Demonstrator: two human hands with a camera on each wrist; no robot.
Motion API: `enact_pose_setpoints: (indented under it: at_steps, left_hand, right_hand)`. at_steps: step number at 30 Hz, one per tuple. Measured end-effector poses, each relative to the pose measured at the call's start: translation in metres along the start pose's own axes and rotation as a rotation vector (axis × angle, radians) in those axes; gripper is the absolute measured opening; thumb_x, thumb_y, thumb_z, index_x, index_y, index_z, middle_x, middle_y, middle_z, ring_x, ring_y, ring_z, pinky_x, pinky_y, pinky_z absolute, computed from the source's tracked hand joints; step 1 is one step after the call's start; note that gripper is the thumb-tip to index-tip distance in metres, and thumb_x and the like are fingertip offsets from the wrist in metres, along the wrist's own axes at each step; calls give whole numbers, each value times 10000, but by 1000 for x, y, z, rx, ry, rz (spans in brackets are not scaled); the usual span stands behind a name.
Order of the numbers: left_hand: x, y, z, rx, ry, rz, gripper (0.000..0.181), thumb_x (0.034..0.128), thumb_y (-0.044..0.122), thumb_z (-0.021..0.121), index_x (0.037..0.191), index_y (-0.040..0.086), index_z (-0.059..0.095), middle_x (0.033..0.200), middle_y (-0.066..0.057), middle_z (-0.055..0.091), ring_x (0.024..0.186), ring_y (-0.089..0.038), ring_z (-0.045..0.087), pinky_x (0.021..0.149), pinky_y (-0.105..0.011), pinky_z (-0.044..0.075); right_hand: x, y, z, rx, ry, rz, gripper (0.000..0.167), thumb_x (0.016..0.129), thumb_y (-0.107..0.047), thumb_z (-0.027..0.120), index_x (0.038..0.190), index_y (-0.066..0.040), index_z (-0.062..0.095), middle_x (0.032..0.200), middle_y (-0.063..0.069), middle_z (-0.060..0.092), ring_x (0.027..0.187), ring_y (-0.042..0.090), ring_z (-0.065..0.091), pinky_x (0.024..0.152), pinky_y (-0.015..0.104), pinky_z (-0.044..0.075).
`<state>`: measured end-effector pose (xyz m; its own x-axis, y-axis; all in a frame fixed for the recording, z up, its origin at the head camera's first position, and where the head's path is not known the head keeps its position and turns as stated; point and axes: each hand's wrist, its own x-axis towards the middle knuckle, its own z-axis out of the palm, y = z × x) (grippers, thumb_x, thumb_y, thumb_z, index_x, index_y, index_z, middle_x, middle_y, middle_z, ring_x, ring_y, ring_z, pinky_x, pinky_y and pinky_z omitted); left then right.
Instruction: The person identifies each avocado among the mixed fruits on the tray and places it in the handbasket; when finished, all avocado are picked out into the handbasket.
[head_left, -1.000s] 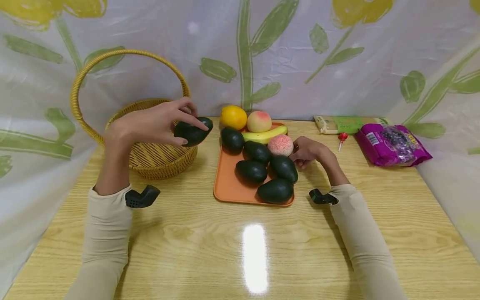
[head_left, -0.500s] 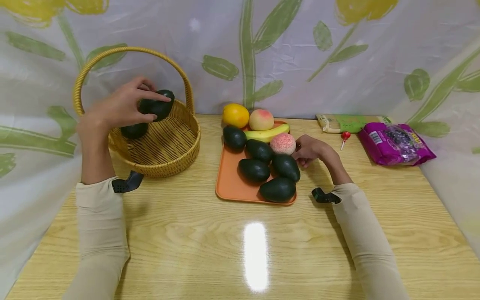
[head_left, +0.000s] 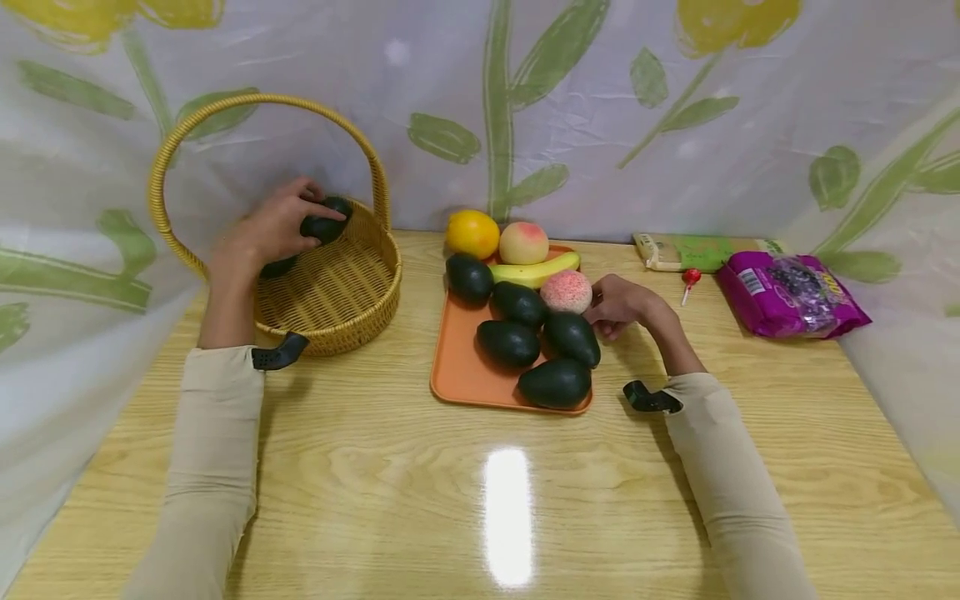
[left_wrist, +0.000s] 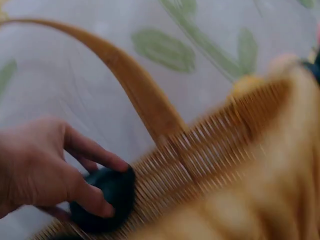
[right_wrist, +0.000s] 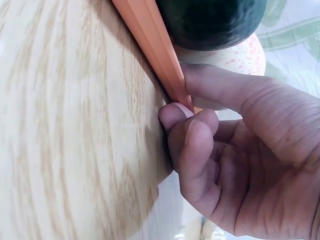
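Note:
My left hand (head_left: 277, 223) grips a dark green avocado (head_left: 327, 221) inside the wicker basket (head_left: 341, 333), toward its back wall; in the left wrist view thumb and fingers wrap round the avocado (left_wrist: 107, 200). Another avocado (head_left: 278, 267) lies in the basket, partly hidden under that hand. At the right edge of the orange tray (head_left: 461, 379), my right hand (head_left: 621, 305) pinches the rim, thumb on the inner side and curled fingers outside, as the right wrist view shows. Several avocados (head_left: 508, 343), a speckled pink peach (head_left: 566, 291), a banana (head_left: 536, 271) and a second peach (head_left: 523, 242) lie on the tray.
A yellow lemon-like fruit (head_left: 472, 234) sits at the tray's back left corner. To the right lie a red lollipop (head_left: 691, 278), a purple snack bag (head_left: 791, 293) and a green-and-tan packet (head_left: 705, 252). The basket's tall handle (head_left: 270, 98) arches over its opening.
My left hand has carried the avocado from the basket's right side leftward over the rim, then lowered it inside. The right hand has stayed at the tray's edge.

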<state>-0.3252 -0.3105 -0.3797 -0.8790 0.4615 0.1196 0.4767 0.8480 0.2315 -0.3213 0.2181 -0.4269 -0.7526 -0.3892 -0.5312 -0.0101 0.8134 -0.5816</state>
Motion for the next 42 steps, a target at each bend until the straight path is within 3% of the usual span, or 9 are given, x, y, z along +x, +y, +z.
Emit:
enact_pose_setpoints:
  at_steps: [3, 7, 14, 28, 36, 42]
  left_hand:
    - [0, -7, 9, 31, -41, -78, 334, 927, -104, 648, 1241, -32, 737, 1500, -300, 431, 1401, -536, 376, 1162, -698, 320]
    - [-1, -7, 10, 54, -102, -197, 255, 1004, -6, 579, 1179, -30, 764, 1573, -253, 413, 1471, -536, 316, 1164, -761, 258]
    - [-2, -2, 3, 63, -125, -215, 264, 1030, 81, 609, 1227, -41, 736, 1568, -261, 429, 1455, -532, 348, 1141, -784, 274]
    - [-5, 12, -7, 22, -46, -153, 322, 1003, 78, 658, 1285, -77, 677, 1380, -296, 535, 1295, -498, 500, 1145, -618, 394]
    - [-3, 38, -22, -7, 53, 14, 241, 988, 57, 685, 1186, -75, 717, 1244, -299, 612, 1143, -470, 587, 1040, -598, 460]
    - [-2, 68, -37, 19, 55, 94, 247, 1009, 85, 673, 1213, -46, 716, 1246, -273, 630, 1128, -454, 620, 1010, -591, 490]
  right_hand:
    - [1, -2, 1, -7, 4, -1, 210, 985, -150, 656, 1070, 37, 611, 715, 16, 642, 581, 86, 619, 583, 253, 598]
    - [0, -2, 1, -9, 9, 7, 223, 989, -151, 657, 1092, 43, 615, 725, 22, 637, 587, 92, 613, 586, 250, 597]
    - [1, 1, 1, -14, 0, -3, 240, 994, -140, 644, 1128, 55, 611, 729, 19, 624, 589, 91, 606, 592, 242, 594]
    - [2, 2, 2, -10, -4, 5, 240, 986, -155, 658, 1118, 43, 624, 729, 16, 619, 584, 88, 605, 592, 241, 595]
    - [4, 5, 2, -4, -9, 24, 240, 997, -152, 654, 1128, 46, 614, 722, 16, 620, 578, 97, 603, 587, 252, 594]
    - [5, 5, 0, -12, -15, 21, 233, 1003, -135, 638, 1121, 63, 602, 726, 25, 630, 581, 101, 609, 582, 254, 593]
